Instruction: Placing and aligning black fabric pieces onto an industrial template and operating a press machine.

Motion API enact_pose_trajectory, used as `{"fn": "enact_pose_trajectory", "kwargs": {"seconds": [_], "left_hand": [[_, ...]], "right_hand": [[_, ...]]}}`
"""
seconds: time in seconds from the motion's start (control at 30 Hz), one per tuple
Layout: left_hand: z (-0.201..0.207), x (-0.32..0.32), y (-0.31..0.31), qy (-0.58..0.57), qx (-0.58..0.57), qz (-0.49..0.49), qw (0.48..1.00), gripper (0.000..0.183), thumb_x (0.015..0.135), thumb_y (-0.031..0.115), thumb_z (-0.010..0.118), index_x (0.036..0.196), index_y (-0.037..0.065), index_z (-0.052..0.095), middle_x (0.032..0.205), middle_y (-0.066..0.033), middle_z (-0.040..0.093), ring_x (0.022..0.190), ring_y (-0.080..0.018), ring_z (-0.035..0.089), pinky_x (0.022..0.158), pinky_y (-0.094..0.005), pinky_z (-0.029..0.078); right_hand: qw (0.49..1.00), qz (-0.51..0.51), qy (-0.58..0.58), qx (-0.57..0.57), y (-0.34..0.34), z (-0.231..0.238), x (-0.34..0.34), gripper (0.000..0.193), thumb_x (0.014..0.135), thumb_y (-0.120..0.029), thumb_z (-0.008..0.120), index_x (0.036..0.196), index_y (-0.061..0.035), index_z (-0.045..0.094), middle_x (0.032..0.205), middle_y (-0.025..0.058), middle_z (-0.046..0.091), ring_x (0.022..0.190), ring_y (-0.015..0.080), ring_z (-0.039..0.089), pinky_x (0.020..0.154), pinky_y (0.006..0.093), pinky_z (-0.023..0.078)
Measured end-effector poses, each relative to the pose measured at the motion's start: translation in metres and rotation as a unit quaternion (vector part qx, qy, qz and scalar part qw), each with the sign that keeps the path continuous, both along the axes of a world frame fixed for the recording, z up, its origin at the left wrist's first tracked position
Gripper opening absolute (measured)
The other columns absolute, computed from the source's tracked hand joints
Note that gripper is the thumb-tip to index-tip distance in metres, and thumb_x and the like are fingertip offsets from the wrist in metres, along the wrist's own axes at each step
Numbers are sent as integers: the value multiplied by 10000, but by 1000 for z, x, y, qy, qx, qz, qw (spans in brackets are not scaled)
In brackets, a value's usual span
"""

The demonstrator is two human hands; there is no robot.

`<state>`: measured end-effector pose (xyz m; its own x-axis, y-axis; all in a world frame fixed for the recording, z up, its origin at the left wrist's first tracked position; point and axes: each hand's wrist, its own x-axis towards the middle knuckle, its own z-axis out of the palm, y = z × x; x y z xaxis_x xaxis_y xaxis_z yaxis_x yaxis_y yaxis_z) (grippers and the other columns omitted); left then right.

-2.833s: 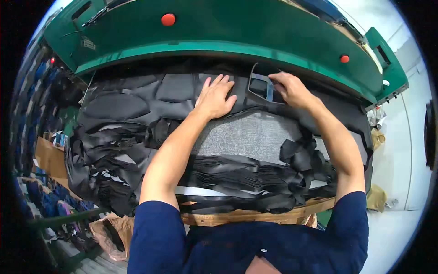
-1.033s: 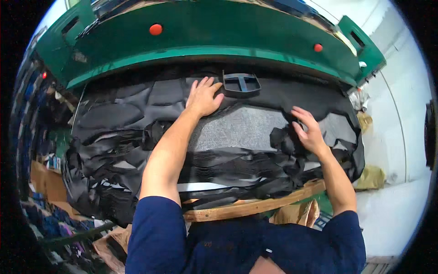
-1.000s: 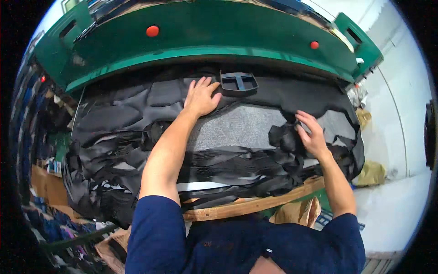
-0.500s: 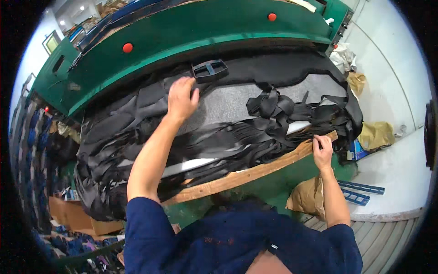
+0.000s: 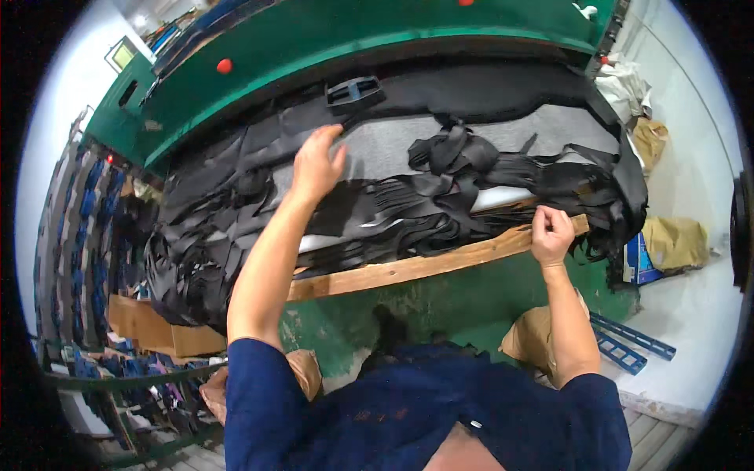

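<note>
My left hand (image 5: 318, 163) is open, fingers stretched forward and thumb apart, above the grey sheet (image 5: 385, 141) and the black material beside it. Just beyond its fingertips lies a dark cutting die (image 5: 355, 92), a frame with a crossbar, apart from the hand. My right hand (image 5: 552, 234) is closed at the right end of the wooden strip (image 5: 408, 271) along the near edge. What its curled fingers hold, if anything, is hidden. Between the hands, long black strips (image 5: 424, 216) lie in heaps, with a bunched tangle (image 5: 455, 151) on the grey sheet.
A green machine beam (image 5: 345, 39) with red buttons spans the far side. Cardboard (image 5: 165, 330) and hanging striped material (image 5: 67, 243) are on the left. At right are a tan sack (image 5: 675, 243), blue slotted rails (image 5: 624, 353) and a paper bag (image 5: 530, 337) near my right forearm.
The whole view has shifted, showing more floor below the wooden strip. My left hand sits slightly farther from the cutting die. My right hand stays closed by the strip's end.
</note>
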<state>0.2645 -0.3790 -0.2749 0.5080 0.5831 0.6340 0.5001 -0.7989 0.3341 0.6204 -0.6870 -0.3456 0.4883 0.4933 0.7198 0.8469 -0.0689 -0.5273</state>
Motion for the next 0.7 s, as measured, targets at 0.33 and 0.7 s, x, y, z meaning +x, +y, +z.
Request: {"fn": "enact_pose_trajectory", "kwargs": {"seconds": [0.33, 0.7], "left_hand": [[-15, 42, 105, 128, -95, 154, 975, 413, 883, 215, 696, 1276, 104, 637, 1416, -255, 524, 1285, -415, 525, 1068, -448, 447], [-34, 31, 127, 46, -61, 67, 995, 221, 869, 102, 678, 1079, 37, 699, 1180, -240, 660, 1151, -421, 603, 981, -459, 494]], "right_hand": [[999, -18, -37, -8, -2, -2, 1, 10, 791, -77, 694, 790, -70, 701, 651, 33, 611, 607, 227, 573, 615, 362, 445], [999, 2, -38, -23, -2, 3, -1, 54, 812, -56, 644, 827, -42, 694, 674, 58, 604, 614, 238, 554, 613, 363, 434]]}}
